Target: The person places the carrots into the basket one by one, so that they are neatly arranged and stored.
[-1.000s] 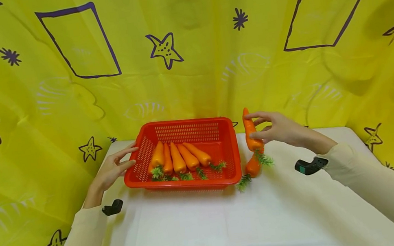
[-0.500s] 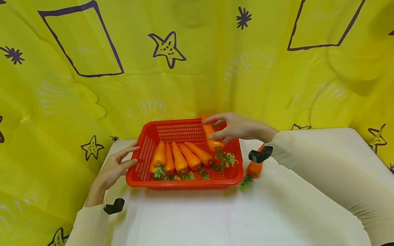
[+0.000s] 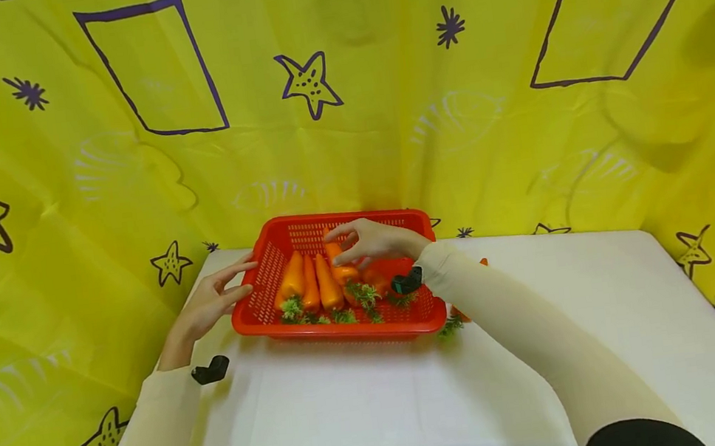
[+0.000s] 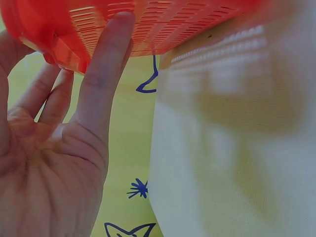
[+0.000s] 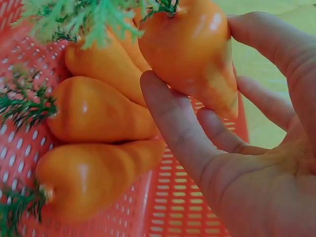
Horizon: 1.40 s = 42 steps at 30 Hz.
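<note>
**Carrots nearly all in the basket**

Your left hand (image 3: 210,308), fingers straight, steadies the red basket (image 3: 344,332) at its 9 o'clock. Your right hand (image 3: 369,242) grips a carrot (image 3: 338,261) over those inside. One more carrot (image 3: 457,313), apparently, waits on the table (image 3: 381,413).

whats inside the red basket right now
Orange carrots with green tops lie in the red basket; the right hand holds one more over them. Its arm hides the right part.

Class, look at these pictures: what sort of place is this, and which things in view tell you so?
Probably a staged recording booth, not a kitchen. A yellow curtain printed with stars closes in a white-covered table. On it sits a red basket of glossy, toy-like carrots, and both wrists carry a small camera.
</note>
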Each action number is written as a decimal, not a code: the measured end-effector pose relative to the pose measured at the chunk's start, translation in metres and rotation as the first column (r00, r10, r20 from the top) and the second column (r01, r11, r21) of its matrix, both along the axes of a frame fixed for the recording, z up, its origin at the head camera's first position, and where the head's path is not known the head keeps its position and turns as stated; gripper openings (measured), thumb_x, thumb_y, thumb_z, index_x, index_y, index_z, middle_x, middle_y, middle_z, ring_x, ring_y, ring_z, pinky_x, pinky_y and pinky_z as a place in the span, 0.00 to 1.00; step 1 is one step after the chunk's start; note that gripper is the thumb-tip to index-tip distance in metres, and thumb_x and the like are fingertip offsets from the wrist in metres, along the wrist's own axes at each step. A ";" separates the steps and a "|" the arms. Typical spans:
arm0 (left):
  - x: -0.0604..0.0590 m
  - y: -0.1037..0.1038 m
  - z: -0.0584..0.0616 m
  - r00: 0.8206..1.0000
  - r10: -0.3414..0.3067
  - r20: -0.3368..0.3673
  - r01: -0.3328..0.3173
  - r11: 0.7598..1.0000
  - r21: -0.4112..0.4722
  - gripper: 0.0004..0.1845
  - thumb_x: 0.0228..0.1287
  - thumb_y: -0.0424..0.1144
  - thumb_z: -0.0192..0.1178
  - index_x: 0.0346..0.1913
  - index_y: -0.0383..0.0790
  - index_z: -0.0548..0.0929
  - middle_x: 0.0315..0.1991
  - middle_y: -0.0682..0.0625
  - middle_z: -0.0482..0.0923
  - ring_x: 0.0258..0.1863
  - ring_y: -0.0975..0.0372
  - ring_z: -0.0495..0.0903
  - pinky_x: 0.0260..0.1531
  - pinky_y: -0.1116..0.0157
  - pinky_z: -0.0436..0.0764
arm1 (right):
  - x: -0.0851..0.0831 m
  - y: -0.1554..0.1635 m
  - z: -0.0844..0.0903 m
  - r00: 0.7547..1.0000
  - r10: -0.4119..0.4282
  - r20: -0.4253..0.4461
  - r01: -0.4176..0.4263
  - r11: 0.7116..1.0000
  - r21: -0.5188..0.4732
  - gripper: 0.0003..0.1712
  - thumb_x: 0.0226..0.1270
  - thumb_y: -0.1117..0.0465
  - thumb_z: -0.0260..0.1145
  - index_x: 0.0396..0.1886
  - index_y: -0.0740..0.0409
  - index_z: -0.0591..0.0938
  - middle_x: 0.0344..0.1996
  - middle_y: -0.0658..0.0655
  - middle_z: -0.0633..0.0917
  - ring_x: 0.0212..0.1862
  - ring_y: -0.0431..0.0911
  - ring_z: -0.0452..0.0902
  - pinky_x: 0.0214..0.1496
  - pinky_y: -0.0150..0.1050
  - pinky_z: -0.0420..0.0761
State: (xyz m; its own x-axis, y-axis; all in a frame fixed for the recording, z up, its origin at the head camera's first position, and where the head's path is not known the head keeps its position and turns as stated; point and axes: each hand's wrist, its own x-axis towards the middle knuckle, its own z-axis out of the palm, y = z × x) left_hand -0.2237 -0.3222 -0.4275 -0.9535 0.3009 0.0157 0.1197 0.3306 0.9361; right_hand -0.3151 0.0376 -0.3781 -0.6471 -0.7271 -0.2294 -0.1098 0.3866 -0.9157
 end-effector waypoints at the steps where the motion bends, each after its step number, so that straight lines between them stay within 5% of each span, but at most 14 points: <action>1: 0.000 0.000 0.000 1.000 -0.002 0.000 0.002 1.000 -0.005 0.28 0.77 0.36 0.59 0.75 0.37 0.69 0.83 0.49 0.49 0.56 0.66 0.81 0.44 0.62 0.87 | -0.002 -0.004 -0.002 1.000 -0.003 0.015 0.003 1.000 -0.001 0.38 0.70 0.59 0.72 0.77 0.54 0.70 0.69 0.62 0.72 0.56 0.52 0.78 0.52 0.50 0.85; 5: 0.000 0.000 0.000 1.000 0.002 0.004 -0.001 1.000 -0.017 0.28 0.77 0.37 0.59 0.75 0.37 0.70 0.83 0.50 0.50 0.57 0.62 0.80 0.43 0.61 0.87 | -0.008 -0.018 -0.011 0.998 -0.018 0.062 0.018 1.000 0.007 0.38 0.71 0.60 0.71 0.77 0.55 0.69 0.51 0.60 0.79 0.34 0.49 0.73 0.44 0.48 0.81; 10: -0.001 0.001 -0.001 1.000 0.010 0.009 -0.010 1.000 -0.010 0.28 0.77 0.37 0.59 0.75 0.38 0.70 0.83 0.50 0.50 0.60 0.58 0.79 0.43 0.61 0.87 | -0.014 -0.031 -0.023 0.997 -0.015 0.082 0.013 0.999 0.030 0.38 0.70 0.59 0.72 0.77 0.55 0.69 0.36 0.55 0.80 0.30 0.48 0.71 0.39 0.43 0.80; 22: 0.000 0.004 0.000 1.000 0.001 0.009 -0.001 1.000 0.011 0.28 0.77 0.34 0.58 0.75 0.33 0.68 0.83 0.47 0.49 0.59 0.54 0.79 0.42 0.61 0.87 | -0.018 -0.050 -0.035 0.992 0.013 0.128 -0.018 0.999 0.038 0.32 0.70 0.60 0.72 0.72 0.59 0.75 0.42 0.59 0.85 0.34 0.50 0.80 0.47 0.48 0.88; 26: 0.000 0.004 0.002 1.000 0.011 0.020 -0.011 1.000 0.005 0.27 0.77 0.33 0.57 0.75 0.34 0.69 0.83 0.49 0.50 0.59 0.52 0.79 0.42 0.62 0.87 | -0.017 -0.054 -0.035 0.992 0.014 0.127 -0.019 0.999 0.031 0.33 0.69 0.60 0.73 0.72 0.59 0.75 0.53 0.60 0.83 0.38 0.51 0.84 0.47 0.47 0.88; 42: 0.001 0.003 0.002 1.000 -0.010 0.016 0.009 1.000 0.027 0.27 0.78 0.33 0.56 0.76 0.32 0.67 0.83 0.48 0.48 0.67 0.40 0.71 0.43 0.61 0.87 | -0.014 -0.058 -0.040 0.995 0.011 0.104 -0.013 1.000 0.016 0.33 0.69 0.59 0.73 0.72 0.59 0.74 0.49 0.62 0.81 0.35 0.48 0.82 0.46 0.45 0.87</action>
State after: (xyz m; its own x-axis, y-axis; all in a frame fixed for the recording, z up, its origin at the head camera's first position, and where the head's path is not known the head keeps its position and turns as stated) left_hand -0.2222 -0.3191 -0.4255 -0.9509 0.3095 0.0086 0.1075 0.3038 0.9467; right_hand -0.3291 -0.0203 -0.4178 -0.6103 -0.7301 -0.3072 -0.0193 0.4014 -0.9157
